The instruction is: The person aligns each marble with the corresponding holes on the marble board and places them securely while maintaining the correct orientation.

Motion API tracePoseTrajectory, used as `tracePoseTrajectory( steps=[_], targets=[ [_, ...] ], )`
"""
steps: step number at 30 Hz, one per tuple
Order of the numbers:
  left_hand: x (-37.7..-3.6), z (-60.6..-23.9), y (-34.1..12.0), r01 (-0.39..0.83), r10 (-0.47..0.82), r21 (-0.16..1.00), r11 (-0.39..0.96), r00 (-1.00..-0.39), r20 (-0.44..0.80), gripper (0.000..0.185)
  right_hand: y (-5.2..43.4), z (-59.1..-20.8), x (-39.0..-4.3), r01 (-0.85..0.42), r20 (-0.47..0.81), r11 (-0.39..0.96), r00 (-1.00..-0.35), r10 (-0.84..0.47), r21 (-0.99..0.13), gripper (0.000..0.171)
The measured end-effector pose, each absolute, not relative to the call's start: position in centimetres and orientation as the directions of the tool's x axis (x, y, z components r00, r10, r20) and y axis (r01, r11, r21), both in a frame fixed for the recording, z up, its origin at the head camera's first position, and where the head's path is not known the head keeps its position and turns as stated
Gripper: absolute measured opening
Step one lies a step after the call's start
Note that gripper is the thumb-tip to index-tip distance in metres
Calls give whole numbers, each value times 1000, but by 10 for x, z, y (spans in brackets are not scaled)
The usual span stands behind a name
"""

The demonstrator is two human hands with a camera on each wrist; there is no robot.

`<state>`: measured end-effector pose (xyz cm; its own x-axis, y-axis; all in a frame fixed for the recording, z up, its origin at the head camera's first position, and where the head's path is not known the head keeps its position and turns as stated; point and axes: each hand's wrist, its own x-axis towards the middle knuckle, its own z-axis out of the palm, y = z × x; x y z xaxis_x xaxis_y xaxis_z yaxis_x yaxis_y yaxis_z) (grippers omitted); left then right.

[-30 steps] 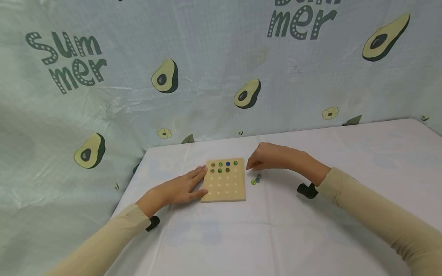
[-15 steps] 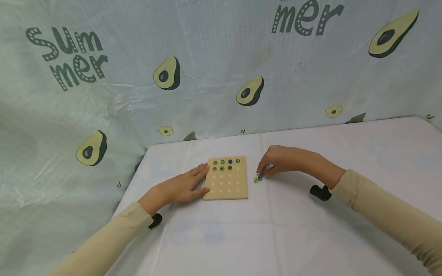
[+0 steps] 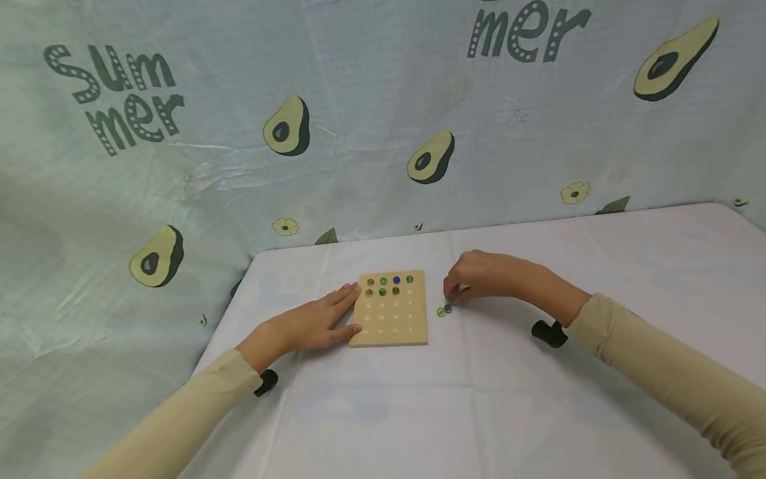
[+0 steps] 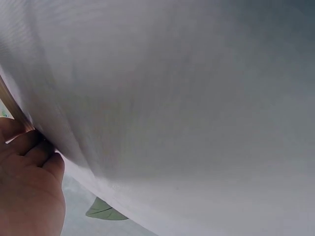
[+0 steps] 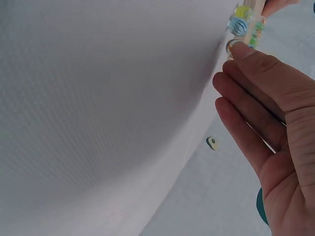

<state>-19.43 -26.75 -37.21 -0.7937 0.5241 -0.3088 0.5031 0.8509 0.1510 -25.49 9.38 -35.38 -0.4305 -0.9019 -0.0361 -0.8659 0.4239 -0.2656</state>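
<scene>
Head view: a wooden peg board (image 3: 389, 309) is steadied on the white table (image 3: 479, 399) by the left hand (image 3: 311, 324), laid flat with fingers straight against the board's left edge. Seven marbles (image 3: 389, 285) are seated in its two far rows. The right hand (image 3: 481, 277) is lowered, fingers curled, over two loose marbles (image 3: 445, 309) just right of the board.

Left wrist view: fingers (image 4: 29, 152) are seen pressed to the board's edge.

Right wrist view: nearly straight fingers (image 5: 256, 93) are shown, one fingertip touching a marble (image 5: 232, 45); a firm grip cannot be told.
</scene>
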Motion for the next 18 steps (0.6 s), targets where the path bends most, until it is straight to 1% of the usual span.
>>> tracePoseTrajectory(
  steps=[4,10,18],
  targets=[
    [-194,-372,-268,505,525,147,850,-791,-316,90,96,-351,-254,-868,12,429,-446,-895,-249,14],
    [-194,-369,-268,516,532,139,845,-787,-312,90,96,-348,-253,-883,74,406,-432,-899,-234,15],
    [-196,-368,-266,505,523,145,851,-789,-322,88,91,-348,-255,-888,97,388,-420,-902,-245,15]
  ],
)
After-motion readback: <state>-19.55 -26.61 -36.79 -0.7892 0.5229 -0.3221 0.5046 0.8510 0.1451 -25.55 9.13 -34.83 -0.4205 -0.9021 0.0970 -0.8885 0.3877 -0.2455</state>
